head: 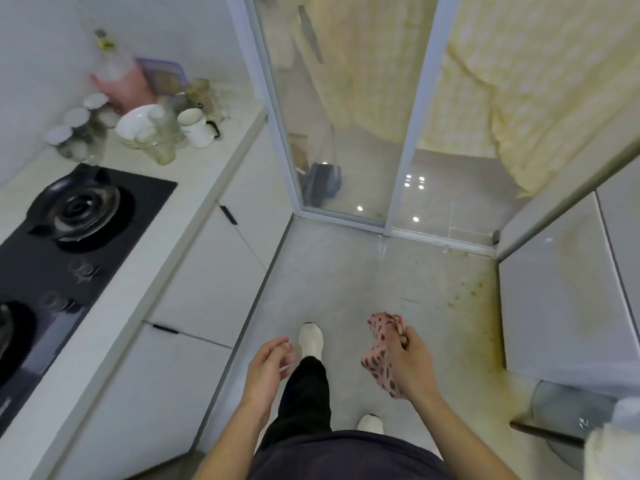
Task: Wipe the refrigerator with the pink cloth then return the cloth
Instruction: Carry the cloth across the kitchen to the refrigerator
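My right hand grips the pink cloth, a crumpled rag with dark spots, held in front of my body above the grey floor. My left hand hangs beside it, fingers loosely curled and holding nothing. A pale glossy appliance front, probably the refrigerator, stands at the right edge, just right of the cloth hand and apart from it.
A white counter runs along the left with a black gas hob, jars, a bowl and a mug. A sliding glass door stands ahead, with yellow fabric behind it. Grey floor lies between counter and appliance. A grey bin sits low right.
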### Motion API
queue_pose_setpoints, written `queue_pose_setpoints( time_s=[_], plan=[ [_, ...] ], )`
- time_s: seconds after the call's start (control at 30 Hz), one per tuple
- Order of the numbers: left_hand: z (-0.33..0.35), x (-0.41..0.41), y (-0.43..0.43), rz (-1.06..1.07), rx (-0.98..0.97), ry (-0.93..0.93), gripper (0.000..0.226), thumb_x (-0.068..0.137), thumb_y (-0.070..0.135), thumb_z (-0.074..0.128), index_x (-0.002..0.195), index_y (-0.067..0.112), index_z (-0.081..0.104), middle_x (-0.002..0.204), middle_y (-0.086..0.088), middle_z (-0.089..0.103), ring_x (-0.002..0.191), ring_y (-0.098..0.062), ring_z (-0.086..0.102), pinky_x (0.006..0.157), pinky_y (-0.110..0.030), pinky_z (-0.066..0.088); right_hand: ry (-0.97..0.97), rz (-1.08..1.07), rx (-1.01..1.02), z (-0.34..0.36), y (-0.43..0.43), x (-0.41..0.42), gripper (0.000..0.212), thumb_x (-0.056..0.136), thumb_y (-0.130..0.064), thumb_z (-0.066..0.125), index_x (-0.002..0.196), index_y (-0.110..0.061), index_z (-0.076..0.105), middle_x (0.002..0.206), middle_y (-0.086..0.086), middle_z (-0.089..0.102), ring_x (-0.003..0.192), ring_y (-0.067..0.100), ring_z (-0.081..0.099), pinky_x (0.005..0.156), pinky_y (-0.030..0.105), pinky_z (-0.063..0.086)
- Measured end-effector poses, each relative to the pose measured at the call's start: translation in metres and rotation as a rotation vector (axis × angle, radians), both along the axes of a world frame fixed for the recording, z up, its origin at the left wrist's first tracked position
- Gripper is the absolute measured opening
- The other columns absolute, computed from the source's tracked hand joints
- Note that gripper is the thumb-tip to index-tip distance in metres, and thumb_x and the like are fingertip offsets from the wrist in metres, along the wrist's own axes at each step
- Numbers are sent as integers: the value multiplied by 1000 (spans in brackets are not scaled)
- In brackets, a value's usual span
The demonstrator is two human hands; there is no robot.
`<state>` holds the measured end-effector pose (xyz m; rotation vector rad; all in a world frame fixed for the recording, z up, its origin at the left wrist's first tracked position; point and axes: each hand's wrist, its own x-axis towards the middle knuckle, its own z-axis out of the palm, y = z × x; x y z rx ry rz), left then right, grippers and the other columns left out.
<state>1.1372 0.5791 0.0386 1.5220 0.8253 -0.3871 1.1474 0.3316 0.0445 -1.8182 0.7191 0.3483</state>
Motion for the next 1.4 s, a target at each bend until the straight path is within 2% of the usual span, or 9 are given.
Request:
queue_pose_setpoints(
  time_s=[0.3,0.47,0.57,0.73,0.93,1.07,1.17,1.3,1.4],
  plan=[
    [-8,199,16,-232,-29,-6,19,104,14,61,121,12,68,118,-13,73,108,-28,71,96,-42,57,-46,-198,-62,1,0,135,29,107,-30,56,85,-10,57,68,0,59,59,10,55,48,13,39],
    [-9,291,11,-357,-7,17,16,105,12,57,116,10,68,114,-14,72,102,-29,70,97,-45,54,-58,-296,-27,4,0,188,6,101,-26,66,100,-20,66,89,-5,72,83,9,68,63,18,46],
    [-10,340,-10,-473,4,26,16,106,12,55,114,11,69,114,-15,72,102,-28,70,93,-42,55,-81,-411,1,6,-5,208,6,101,-30,66,103,-24,66,96,-7,74,91,8,69,72,22,51],
    [-12,409,-77,-643,-5,8,18,106,15,55,118,11,69,114,-14,73,105,-29,71,87,-38,55,-103,-595,-8,7,-42,243,11,104,-33,63,100,-23,67,94,-3,75,90,13,71,76,29,56],
    [-13,476,-180,-771,-5,-10,15,105,16,58,113,13,70,112,-11,75,105,-29,72,96,-45,57,-136,-756,-2,2,-125,297,18,106,-33,57,100,-18,66,84,8,74,71,11,69,55,16,49],
    [-3,508,-252,-817,-3,12,13,104,15,59,111,12,70,111,-12,76,103,-29,72,100,-48,55,-102,-781,-35,5,-184,328,32,107,-40,53,96,-13,67,87,12,74,83,23,73,71,36,57],
    [5,527,-303,-892,-25,-16,13,103,15,61,109,12,72,110,-12,77,100,-27,73,96,-45,56,-113,-803,-43,11,-218,342,33,106,-44,53,95,-17,69,83,3,75,79,13,72,60,20,52],
    [20,544,-362,-1011,-53,-46,13,100,17,66,111,16,73,108,-10,77,100,-24,75,93,-40,59,-127,-882,-66,20,-252,352,36,106,-48,52,97,-20,73,86,-2,76,84,10,72,73,27,57],
    [35,556,-410,-1156,-80,-69,14,100,18,66,111,18,73,109,-8,77,102,-21,74,95,-37,58,-150,-941,-94,33,-272,360,42,105,-50,51,91,-18,75,76,-1,75,74,7,71,64,28,53]
  ],
)
